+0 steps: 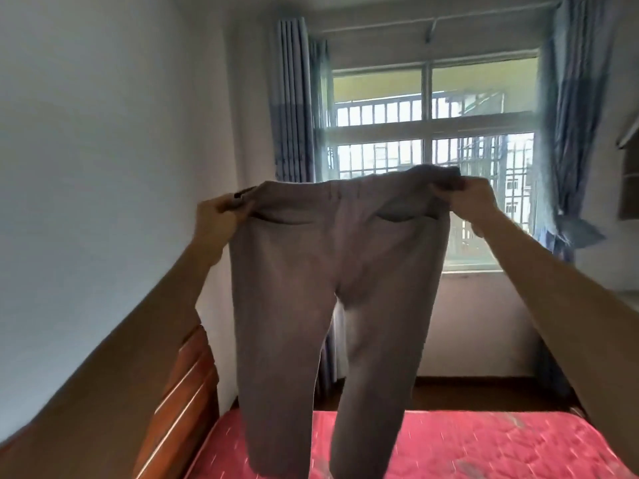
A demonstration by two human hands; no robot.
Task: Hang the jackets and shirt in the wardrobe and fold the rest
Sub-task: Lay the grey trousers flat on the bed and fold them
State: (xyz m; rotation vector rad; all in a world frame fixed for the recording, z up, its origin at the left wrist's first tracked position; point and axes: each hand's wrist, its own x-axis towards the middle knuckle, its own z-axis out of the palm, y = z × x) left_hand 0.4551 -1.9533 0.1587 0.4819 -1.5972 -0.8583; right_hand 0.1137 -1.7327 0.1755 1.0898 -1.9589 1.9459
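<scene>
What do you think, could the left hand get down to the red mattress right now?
Probably not yet: the left hand grips the trousers at the waistband, and the right hand too. Below, only the hanging legs cover part of the mattress.

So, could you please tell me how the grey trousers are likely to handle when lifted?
Probably floppy: the grey trousers hang limp from the waistband that the left hand and right hand grip. Likely light, since two corner grips carry them.
</scene>
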